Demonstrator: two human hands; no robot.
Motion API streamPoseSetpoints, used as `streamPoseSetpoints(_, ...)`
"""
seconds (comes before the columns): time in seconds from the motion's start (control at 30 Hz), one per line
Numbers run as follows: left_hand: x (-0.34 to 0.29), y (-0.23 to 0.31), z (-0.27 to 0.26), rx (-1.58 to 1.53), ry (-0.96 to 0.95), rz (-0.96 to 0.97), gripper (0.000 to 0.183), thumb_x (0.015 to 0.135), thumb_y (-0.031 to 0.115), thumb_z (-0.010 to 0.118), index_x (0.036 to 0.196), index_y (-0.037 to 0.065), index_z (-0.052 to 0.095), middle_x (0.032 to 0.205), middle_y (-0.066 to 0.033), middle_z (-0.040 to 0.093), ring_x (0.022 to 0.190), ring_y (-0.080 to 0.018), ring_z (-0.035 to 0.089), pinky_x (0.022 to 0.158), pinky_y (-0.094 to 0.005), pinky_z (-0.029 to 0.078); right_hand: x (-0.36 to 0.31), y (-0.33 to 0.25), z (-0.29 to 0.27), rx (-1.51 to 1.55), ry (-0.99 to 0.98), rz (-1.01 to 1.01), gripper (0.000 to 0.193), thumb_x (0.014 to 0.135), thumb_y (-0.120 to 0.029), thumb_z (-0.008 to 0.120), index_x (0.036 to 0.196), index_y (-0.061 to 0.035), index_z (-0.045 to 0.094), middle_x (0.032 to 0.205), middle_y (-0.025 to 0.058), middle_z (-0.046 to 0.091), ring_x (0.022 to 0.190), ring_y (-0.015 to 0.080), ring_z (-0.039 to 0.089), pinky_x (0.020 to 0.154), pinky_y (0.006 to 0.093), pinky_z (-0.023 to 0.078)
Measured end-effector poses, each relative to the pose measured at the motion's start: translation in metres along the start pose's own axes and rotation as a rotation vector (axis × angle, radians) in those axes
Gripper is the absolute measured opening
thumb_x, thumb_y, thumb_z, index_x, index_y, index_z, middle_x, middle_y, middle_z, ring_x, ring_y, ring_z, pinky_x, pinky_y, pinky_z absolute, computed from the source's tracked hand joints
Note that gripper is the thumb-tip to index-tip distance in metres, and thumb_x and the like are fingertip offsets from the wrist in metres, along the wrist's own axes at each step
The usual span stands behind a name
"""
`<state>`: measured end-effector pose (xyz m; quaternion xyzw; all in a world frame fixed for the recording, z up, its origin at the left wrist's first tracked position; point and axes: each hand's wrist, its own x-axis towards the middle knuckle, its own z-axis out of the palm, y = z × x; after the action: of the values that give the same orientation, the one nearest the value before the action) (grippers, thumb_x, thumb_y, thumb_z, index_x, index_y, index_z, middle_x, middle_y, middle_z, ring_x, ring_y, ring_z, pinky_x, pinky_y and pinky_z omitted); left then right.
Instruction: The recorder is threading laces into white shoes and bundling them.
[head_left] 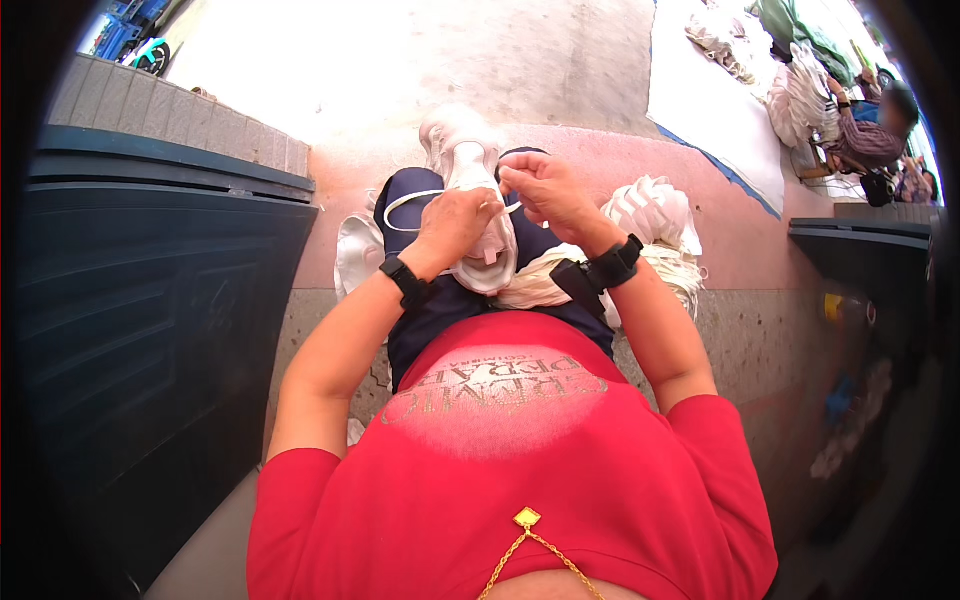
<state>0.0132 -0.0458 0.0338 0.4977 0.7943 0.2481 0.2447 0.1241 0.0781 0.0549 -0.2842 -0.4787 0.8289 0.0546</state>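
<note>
A white sneaker (492, 243) lies across my lap between my thighs. My left hand (455, 228) is closed over its upper, pinching a white shoelace (396, 208) that loops out to the left. Just right of the shoe, my right hand (556, 196) is raised with thumb and fingers pinched together. Whatever is in that pinch is too small to make out. A short piece of lace shows between the hands. Cream-coloured laces (538, 283) lie in a bundle by my right thigh, partly under my right wrist.
Another pale shoe (455, 132) is beyond my knees, and one (358, 258) sits left of my leg. White shoes (652, 213) are heaped at right. Dark blue door panels (150, 300) stand close on the left. At far right a person (868, 135) sits near piled shoes on a white sheet (710, 110).
</note>
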Motion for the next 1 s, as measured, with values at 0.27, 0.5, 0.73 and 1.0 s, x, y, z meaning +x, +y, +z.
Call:
streamPoseSetpoints(0.27, -0.026, -0.02, -0.004, -0.077, 0.194, 0.185, 0.018, 0.083, 0.019, 0.054, 0.084, 0.002, 0.061, 0.071, -0.0189, 0.059, 0.065, -0.0325, 0.059, 0.055, -0.0369, 0.045, 0.012, 0.046, -0.031, -1.399, -0.003, -0.566, 0.026, 0.087, -0.019, 0.042, 0.09, 0.0059, 0.051, 0.08, 0.0253, 0.057, 0.079, 0.0364, 0.056, 0.068, 0.0384, 0.044)
streamPoseSetpoints(0.5, -0.047, -0.014, 0.005, -0.015, 0.182, 0.226, 0.016, 0.079, 0.009, 0.058, 0.092, 0.001, 0.06, 0.081, -0.02, 0.06, 0.071, -0.0324, 0.06, 0.059, -0.0348, 0.048, 0.01, 0.034, -0.011, -0.775, 0.014, -0.07, 0.02, 0.081, -0.014, 0.049, 0.081, 0.004, 0.057, 0.081, 0.0214, 0.058, 0.079, 0.034, 0.057, 0.069, 0.038, 0.044)
streamPoseSetpoints(0.73, -0.047, -0.011, 0.008, -0.064, 0.232, 0.256, 0.016, 0.079, 0.008, 0.059, 0.092, -0.001, 0.059, 0.082, -0.0194, 0.061, 0.074, -0.0331, 0.06, 0.063, -0.0349, 0.049, 0.019, 0.06, -0.006, -1.028, 0.159, -0.315, 0.02, 0.079, -0.018, 0.053, 0.08, -0.0008, 0.063, 0.079, 0.0189, 0.056, 0.08, 0.0333, 0.055, 0.07, 0.0407, 0.042)
streamPoseSetpoints(1.0, -0.047, -0.009, 0.014, -0.101, 0.289, 0.278, 0.015, 0.079, 0.007, 0.056, 0.092, -0.001, 0.059, 0.08, -0.0191, 0.06, 0.073, -0.0329, 0.06, 0.061, -0.0357, 0.048, 0.024, 0.061, 0.0, -0.727, 0.093, -0.209, 0.017, 0.078, -0.012, 0.052, 0.081, 0.0011, 0.063, 0.077, 0.0206, 0.06, 0.072, 0.0292, 0.06, 0.066, 0.0335, 0.045)
